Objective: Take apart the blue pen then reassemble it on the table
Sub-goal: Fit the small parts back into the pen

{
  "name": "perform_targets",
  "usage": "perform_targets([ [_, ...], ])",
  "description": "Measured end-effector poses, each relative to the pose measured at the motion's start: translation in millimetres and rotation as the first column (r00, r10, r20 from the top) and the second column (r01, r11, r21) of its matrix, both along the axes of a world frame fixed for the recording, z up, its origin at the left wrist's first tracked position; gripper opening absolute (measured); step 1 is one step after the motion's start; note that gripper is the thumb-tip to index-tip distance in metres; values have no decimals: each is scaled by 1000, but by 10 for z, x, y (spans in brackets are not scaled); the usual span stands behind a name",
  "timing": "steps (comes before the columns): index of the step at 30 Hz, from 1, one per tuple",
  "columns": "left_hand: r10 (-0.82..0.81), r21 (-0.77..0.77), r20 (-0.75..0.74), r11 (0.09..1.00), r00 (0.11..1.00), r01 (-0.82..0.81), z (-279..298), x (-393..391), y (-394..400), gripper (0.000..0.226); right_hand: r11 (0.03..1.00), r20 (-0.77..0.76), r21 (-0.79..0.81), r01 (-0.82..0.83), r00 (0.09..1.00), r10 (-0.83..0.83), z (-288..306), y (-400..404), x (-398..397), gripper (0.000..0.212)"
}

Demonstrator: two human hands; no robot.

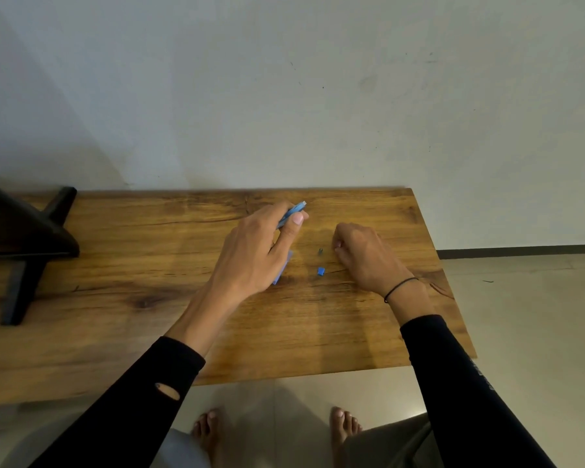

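My left hand (260, 251) grips the blue pen barrel (294, 211), whose far end sticks out past my thumb, tilted up to the right. A second blue piece (282, 268) shows under that palm, mostly hidden. A small blue cap piece (321, 271) lies on the wooden table (149, 332) between my hands. Just beyond it stands a tiny dark part (320, 251). My right hand (362, 255) rests on the table to the right, fingers curled; whether it holds anything is hidden.
A black stand with angled legs (24, 244) occupies the table's left end. The wall runs right behind the table. The table's right edge (453, 285) drops to a tiled floor. My bare feet (210, 430) are below the front edge.
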State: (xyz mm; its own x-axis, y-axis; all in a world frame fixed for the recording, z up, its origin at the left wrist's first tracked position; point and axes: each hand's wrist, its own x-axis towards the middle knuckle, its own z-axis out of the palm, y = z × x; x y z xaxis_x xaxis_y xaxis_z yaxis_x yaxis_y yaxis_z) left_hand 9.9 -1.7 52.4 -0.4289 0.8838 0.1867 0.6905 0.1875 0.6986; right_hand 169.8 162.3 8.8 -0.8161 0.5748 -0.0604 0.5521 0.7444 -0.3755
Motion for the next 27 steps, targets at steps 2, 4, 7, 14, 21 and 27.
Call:
perform_targets([
  [2, -4, -3, -10, 1000, 1000, 4, -4, -2, 0, 49, 997, -79, -50, 55, 995, -59, 22, 37, 9, 15],
  [4, -14, -22, -20, 1000, 1000, 14, -19, -16, 0, 49, 977, -196, -162, 137, 966, -168, 81, 75, 24, 16],
  [7, -42, -60, -39, 997, 998, 39, -57, -28, 4, 49, 844, -488, -521, 128, 766, -418, 232, 97, 22, 14],
  [14, -46, -5, -88, 999, 995, 46, -97, 0, 33, 35, 638, -623, -746, -192, 541, -566, 369, -275, -240, 9],
  [21, -57, 4, -77, 998, 995, 57, -133, -10, 36, 34, 613, -627, -754, -234, 535, -566, 416, -464, -316, 10],
  [27, -56, 10, -83, 998, 995, 57, -143, -2, 37, 25, 607, -624, -760, -233, 523, -581, 437, -460, -306, 12],
])
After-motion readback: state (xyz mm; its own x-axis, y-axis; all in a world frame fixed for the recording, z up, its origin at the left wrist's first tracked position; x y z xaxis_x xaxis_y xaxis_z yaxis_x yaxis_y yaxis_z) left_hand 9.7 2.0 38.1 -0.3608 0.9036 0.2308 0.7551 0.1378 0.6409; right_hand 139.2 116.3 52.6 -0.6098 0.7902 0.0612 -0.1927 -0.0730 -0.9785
